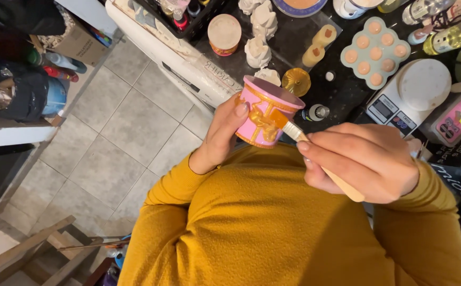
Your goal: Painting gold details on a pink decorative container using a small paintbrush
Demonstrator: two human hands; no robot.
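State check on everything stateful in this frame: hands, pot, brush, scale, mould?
Left hand: grip shut on pot.
Right hand: grip shut on brush.
Small pink pot with gold relief trim: held tilted, empty.
Wooden-handled flat brush: gold bristles touching pot.
White digital kitchen scale: platform bare.
Pale round-cavity mould: cavities filled.

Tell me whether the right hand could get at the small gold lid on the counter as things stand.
Probably not freely: the right hand is shut on the paintbrush, and the pink pot in the left hand sits before the gold lid.
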